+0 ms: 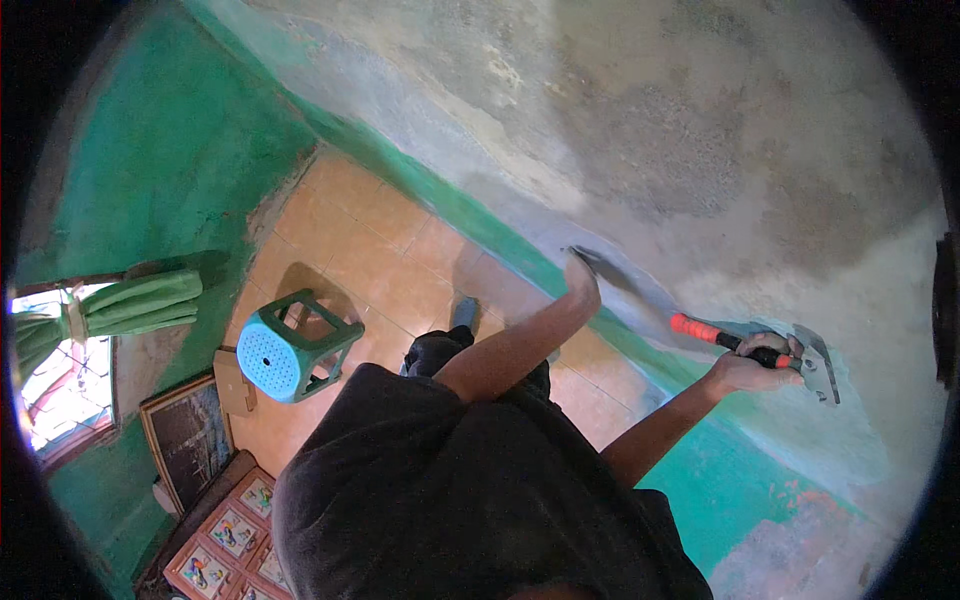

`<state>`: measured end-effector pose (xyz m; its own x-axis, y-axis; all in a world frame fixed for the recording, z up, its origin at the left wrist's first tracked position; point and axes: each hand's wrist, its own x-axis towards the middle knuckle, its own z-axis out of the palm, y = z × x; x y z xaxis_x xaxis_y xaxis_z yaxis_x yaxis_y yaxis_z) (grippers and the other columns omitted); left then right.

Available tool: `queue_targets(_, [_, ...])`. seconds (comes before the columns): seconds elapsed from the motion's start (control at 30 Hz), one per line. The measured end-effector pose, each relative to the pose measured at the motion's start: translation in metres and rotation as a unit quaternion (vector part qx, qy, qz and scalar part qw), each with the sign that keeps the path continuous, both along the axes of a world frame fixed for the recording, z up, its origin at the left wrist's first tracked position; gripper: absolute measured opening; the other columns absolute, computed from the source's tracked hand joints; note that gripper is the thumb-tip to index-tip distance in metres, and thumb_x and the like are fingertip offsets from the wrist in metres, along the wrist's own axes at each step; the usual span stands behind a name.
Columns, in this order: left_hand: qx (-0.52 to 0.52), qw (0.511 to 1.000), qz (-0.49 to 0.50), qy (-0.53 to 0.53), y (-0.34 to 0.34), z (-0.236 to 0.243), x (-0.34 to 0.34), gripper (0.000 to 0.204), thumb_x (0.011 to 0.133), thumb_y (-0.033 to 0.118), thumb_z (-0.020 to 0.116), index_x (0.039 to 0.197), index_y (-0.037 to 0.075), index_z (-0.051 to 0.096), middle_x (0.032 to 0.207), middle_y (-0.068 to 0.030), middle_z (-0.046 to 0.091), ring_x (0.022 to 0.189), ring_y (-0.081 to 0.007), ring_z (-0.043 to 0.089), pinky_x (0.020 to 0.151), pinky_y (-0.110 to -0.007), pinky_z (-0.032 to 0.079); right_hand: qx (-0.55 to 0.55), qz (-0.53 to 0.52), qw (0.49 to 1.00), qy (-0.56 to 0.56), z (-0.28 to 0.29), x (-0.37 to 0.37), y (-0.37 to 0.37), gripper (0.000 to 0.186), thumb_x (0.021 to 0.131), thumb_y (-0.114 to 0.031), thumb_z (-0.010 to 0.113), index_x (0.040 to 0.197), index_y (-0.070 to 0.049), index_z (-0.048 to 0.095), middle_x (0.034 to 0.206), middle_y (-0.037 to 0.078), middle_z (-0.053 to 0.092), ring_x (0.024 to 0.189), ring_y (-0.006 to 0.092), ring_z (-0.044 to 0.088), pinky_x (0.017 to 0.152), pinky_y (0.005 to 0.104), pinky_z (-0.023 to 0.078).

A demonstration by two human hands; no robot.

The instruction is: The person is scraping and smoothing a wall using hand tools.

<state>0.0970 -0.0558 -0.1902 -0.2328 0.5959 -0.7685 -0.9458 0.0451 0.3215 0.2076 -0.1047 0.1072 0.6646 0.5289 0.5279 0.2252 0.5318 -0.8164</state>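
"From the head view, what do the hands hold?"

"The right hand (745, 373) is closed around the black part of a tool (728, 341) with a red-and-black handle. Its metal head lies past the hand, right at the wall (660, 130), but I cannot tell if it touches."

"And the left hand (581, 272)?"

"It is by the same wall, to the left of the tool and well apart from it. Its fingers are lost in a dark shadow, so I cannot tell whether they grasp something or are loose."

"How far is the work, in your opinion?"

"I judge it is partly done. The large upper area is grey and rough, without green colour. Around the metal head there is a pale patch. But a green band (445, 208) remains along the floor (350, 215), and a broader green area (715, 465) lies below the right hand. If all the green must come off, these are left."

"And the rest of the room?"

"A blue-green stool (268, 358) stands on the tiles, near a framed picture (188, 440). The other wall (180, 130) is also mostly green."
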Motion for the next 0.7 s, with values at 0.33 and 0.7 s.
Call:
queue_targets(0.33, [0.006,0.996,-0.087,-0.035,-0.02,0.034,0.005,0.035,0.086,0.047,0.029,0.07,0.022,0.047,0.068,0.0025,0.049,0.068,-0.0149,0.047,0.071,-0.038,0.028,0.007,0.01,1.0,-0.021,-0.01,0.017,-0.002,0.069,0.088,-0.065,0.02,0.094,-0.003,0.049,0.045,-0.001,0.036,0.036,0.0093,0.029,0.036,0.0215,0.024])
queue_targets(0.7, [0.005,0.992,-0.127,-0.027,-0.024,0.04,0.011,0.032,0.085,0.043,0.03,0.07,0.021,0.048,0.061,0.0009,0.049,0.065,-0.0161,0.048,0.069,-0.038,0.029,0.001,-0.002,1.0,-0.016,-0.008,0.017,-0.004,0.071,0.086,-0.067,0.021,0.093,-0.002,0.049,0.046,-0.002,0.036,0.037,0.0081,0.028,0.037,0.0208,0.024])
